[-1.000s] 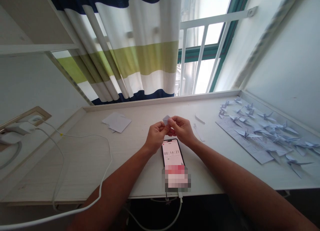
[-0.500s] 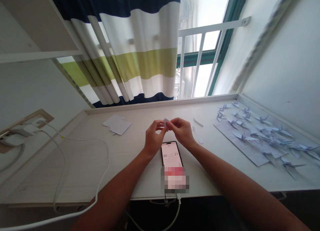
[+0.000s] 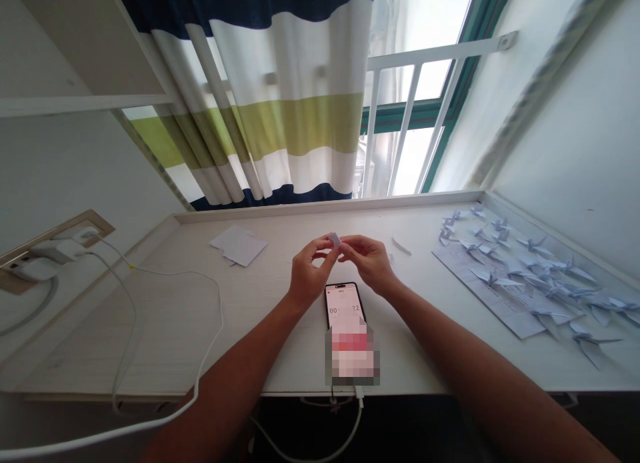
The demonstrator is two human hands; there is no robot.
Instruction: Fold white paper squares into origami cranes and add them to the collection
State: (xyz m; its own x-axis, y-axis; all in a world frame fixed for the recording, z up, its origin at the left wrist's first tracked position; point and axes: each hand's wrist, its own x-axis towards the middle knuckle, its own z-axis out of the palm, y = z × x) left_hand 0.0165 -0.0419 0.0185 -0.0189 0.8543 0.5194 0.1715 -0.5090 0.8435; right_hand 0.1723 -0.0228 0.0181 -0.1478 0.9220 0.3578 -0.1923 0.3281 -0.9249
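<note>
A small folded piece of white paper (image 3: 335, 239) is pinched between my two hands, above the far end of the phone. My left hand (image 3: 313, 266) grips it between thumb and fingers. From the other side my right hand (image 3: 370, 259) has thumb and index finger closed at the paper's edge. Below the hands a phone (image 3: 343, 303) lies face up with a timer on its screen; its lower part is blurred out. To the left sits a small stack of paper squares (image 3: 240, 246). Many folded paper cranes (image 3: 545, 269) crowd the right side.
A printed sheet (image 3: 490, 296) lies under some cranes. A thin paper strip (image 3: 401, 247) rests beyond my right hand. White cables (image 3: 220, 303) run from the wall socket (image 3: 55, 249) across the left of the desk (image 3: 150, 329). A striped curtain (image 3: 300, 123) hangs behind.
The view has shifted slightly, so things sit a little to the right. My fingers have moved a little on the folded paper, which now stands more upright.
</note>
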